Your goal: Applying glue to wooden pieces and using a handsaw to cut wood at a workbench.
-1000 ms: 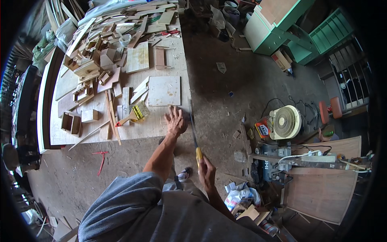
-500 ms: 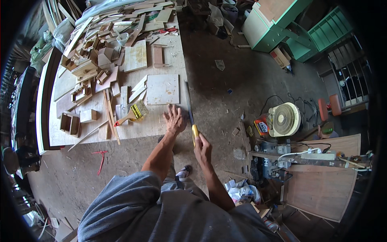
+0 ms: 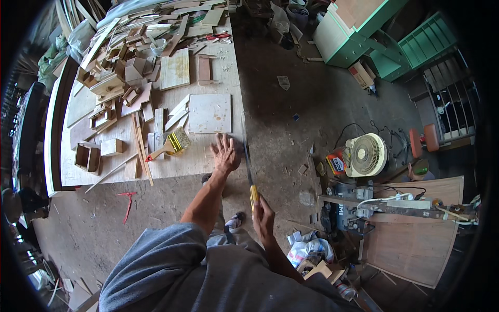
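Right hand (image 3: 264,216) clasped the yellow handle (image 3: 253,195) of a long, thin-bladed tool (image 3: 248,166), perhaps a saw or file, just right of the frame's middle, its blade alongside the right edge of the table (image 3: 200,162). The left hand (image 3: 225,154) lay palm down, fingers spread, near the table's corner; whether it pinned anything beneath could not be told. A stroke along that edge seemed in hand; the next looked to call for a steady left palm, clear of the blade. Just above lay a square board (image 3: 210,114), to the left a brush (image 3: 173,144). Wood pieces (image 3: 112,86) crowded the upper left; a fan (image 3: 368,155) stood at right, out of the way.
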The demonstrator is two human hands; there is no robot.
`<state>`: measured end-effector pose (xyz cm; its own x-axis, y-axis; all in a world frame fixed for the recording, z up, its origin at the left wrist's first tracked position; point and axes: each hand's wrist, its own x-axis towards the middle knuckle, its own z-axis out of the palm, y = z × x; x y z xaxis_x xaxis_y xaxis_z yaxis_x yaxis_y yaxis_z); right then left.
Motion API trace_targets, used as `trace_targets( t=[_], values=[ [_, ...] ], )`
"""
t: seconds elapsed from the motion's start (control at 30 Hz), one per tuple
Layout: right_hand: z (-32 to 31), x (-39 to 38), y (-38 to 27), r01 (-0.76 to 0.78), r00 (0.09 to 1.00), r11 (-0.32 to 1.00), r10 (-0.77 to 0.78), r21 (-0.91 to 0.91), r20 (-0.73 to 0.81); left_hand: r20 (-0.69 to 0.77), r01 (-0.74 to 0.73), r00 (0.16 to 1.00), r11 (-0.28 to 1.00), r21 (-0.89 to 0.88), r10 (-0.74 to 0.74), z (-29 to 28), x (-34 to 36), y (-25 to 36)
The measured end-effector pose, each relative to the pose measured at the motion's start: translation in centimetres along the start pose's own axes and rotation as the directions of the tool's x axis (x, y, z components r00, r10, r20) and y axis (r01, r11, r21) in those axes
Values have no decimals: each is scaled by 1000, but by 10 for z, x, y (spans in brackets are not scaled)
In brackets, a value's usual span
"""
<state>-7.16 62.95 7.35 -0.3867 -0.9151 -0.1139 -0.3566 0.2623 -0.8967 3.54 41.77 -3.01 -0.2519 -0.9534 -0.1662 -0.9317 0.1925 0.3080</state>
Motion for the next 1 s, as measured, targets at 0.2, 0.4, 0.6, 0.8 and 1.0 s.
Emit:
trace_targets(
  t=[0.2,0.4,0.6,0.8,1.0],
  values=[
    [1,-8,14,-54,998,996,52,71,39,4,13,1000,999,-34,-13,-21,-2,12],
    [-22,-28,20,-118,993,990,116,83,33,54,42,998,997,-69,-38,-6,-18,26],
    [-30,-26,15,-40,999,998,40,50,4,49,-5,999,998,-60,8,-6,-20,29],
    [-15,11,10,-182,978,983,180,10,106,19,6,1000,1000,-21,-6,1,-19,31],
    [-33,-21,22,77,996,991,-81,113,28,48,32,998,999,-28,-31,-7,-14,33]
  ],
)
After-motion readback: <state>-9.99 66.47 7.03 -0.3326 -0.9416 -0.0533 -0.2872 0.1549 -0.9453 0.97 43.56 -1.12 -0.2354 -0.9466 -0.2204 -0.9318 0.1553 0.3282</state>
